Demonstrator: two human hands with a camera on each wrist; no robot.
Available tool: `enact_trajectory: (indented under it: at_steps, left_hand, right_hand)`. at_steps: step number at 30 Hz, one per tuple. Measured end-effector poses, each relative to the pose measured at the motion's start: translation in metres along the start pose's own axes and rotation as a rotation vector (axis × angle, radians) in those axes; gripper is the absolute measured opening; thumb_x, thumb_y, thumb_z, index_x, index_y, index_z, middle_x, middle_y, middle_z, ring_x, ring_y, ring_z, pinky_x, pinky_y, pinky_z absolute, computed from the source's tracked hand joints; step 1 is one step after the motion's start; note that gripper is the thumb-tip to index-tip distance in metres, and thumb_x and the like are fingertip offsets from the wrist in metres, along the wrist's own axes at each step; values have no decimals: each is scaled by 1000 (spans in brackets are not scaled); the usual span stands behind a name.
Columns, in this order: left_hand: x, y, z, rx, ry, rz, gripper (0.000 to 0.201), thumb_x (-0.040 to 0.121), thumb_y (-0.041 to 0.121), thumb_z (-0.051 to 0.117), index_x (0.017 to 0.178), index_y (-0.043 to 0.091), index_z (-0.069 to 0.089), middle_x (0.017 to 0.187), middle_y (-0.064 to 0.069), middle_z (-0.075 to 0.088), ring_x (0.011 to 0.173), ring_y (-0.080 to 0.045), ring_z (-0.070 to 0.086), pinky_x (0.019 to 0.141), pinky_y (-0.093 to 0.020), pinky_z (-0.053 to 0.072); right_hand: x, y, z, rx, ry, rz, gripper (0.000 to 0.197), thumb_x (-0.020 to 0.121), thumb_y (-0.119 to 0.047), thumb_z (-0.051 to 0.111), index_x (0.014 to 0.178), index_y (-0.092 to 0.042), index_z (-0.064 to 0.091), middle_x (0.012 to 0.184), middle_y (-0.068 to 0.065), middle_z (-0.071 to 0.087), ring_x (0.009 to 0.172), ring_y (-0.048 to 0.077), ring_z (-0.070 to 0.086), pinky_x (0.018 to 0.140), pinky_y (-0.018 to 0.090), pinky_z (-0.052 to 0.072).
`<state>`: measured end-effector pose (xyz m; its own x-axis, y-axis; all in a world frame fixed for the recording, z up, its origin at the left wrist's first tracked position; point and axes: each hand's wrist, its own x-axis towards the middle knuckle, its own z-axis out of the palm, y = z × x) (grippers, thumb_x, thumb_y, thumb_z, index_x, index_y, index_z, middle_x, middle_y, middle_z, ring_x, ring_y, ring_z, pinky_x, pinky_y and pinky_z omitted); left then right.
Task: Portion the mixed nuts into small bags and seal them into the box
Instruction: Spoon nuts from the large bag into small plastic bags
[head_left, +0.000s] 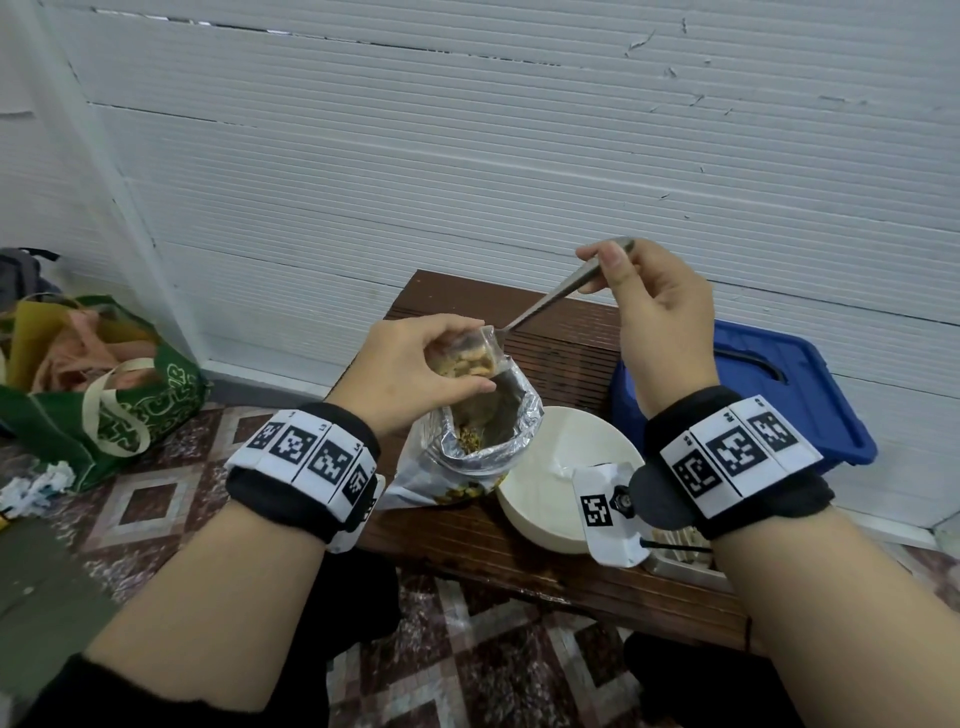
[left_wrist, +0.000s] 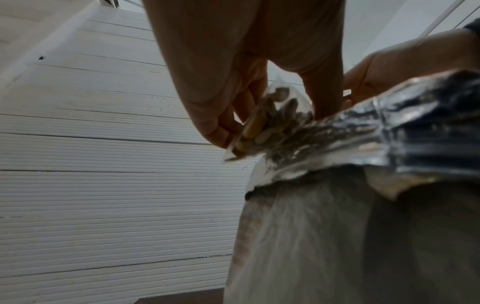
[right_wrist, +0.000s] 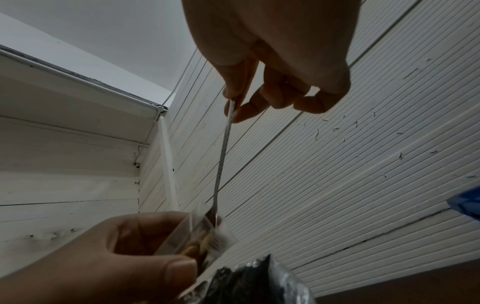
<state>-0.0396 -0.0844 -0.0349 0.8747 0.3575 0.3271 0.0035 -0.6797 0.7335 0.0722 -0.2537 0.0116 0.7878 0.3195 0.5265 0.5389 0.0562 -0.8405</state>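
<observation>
Left hand (head_left: 410, 364): fingers and thumb pinch a small clear bag (head_left: 470, 358) partly filled with nuts, held just above the open foil pouch (head_left: 488, 441).
Right hand (head_left: 654, 317): grips the far end of a metal spoon (head_left: 550, 299); its bowl sits in the small bag's mouth.
Pouch: stands on the dark wooden bench (head_left: 561, 348), near-left of a white bowl (head_left: 545, 467).
Blue box (head_left: 753, 395): right of the bench, lid on.

I see the small clear bag (head_left: 470, 358), partly filled with pale nuts, tilted above the open foil-lined nut pouch (head_left: 483, 441) standing on the counter; a metal spoon (head_left: 550, 296) dips into its mouth.
</observation>
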Motion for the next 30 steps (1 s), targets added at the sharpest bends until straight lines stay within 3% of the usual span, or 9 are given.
enact_trajectory:
  at_steps: [6, 11, 14, 16, 19, 21, 23, 26, 30]
  left_hand:
    - [-1, -4, -6, -77, 92, -44, 38, 72, 26, 82, 106, 22, 66, 86, 18, 64, 73, 16, 58, 68, -2, 44]
    - [-1, -7, -10, -99, 40, -79, 37, 68, 29, 83, 102, 27, 68, 88, 13, 69, 82, 3, 65, 75, -7, 49]
    - [-1, -9, -11, -97, -5, -80, 37, 66, 29, 84, 97, 35, 66, 88, 13, 71, 85, 1, 66, 79, -9, 50]
    - [-1, -10, -11, -80, -19, -83, 37, 66, 30, 85, 99, 32, 68, 90, 12, 71, 86, 0, 66, 80, -11, 50]
    - [0, -12, -12, -56, -29, -88, 40, 66, 33, 84, 102, 28, 71, 92, 12, 71, 89, 0, 66, 83, -15, 51]
    - [0, -13, -13, -47, -35, -90, 43, 65, 35, 84, 105, 25, 71, 94, 11, 72, 91, -1, 66, 88, -22, 53]
    - [0, -14, -13, -38, -37, -89, 44, 65, 37, 84, 106, 24, 71, 95, 11, 72, 92, -1, 66, 90, -27, 53]
    - [0, -14, -12, -20, -39, -87, 46, 65, 41, 83, 106, 24, 71, 96, 11, 72, 93, -1, 66, 92, -31, 53]
    - [-1, -15, -13, -17, -51, -94, 47, 64, 43, 82, 107, 27, 71, 96, 13, 72, 95, 0, 65, 93, -34, 52]
  right_hand:
    - [4, 1, -12, 6, 181, -43, 21, 99, -19, 50, 86, -21, 67, 83, -3, 66, 75, 5, 60, 78, 17, 48]
    - [0, 9, -18, -89, 270, 22, 24, 97, -20, 52, 79, -26, 66, 72, -13, 63, 72, 4, 59, 76, 25, 50]
    - [-12, 17, -12, -194, 154, 45, 24, 96, -21, 54, 78, -31, 67, 67, -7, 60, 67, 11, 53, 66, 28, 45]
    - [-24, 21, -4, -267, 5, 18, 20, 95, -22, 57, 81, -27, 71, 64, -6, 60, 58, 11, 47, 58, 29, 39]
    - [-41, 28, 7, -427, -254, -55, 23, 95, -29, 57, 83, -21, 75, 60, -6, 65, 53, 3, 52, 74, 30, 41]
    - [-48, 36, 13, -500, -367, -71, 28, 95, -33, 53, 81, -19, 73, 61, -4, 66, 62, 8, 57, 85, 41, 45]
    - [-54, 41, 19, -521, -425, -84, 25, 94, -31, 54, 83, -18, 73, 61, -4, 65, 66, 16, 56, 79, 43, 45]
    - [-64, 44, 28, -536, -476, -94, 19, 93, -25, 57, 87, -20, 75, 65, -3, 66, 75, 22, 54, 81, 46, 45]
    - [-64, 49, 32, -477, -406, 37, 21, 94, -25, 58, 84, -17, 75, 68, 0, 68, 75, 22, 59, 80, 45, 47]
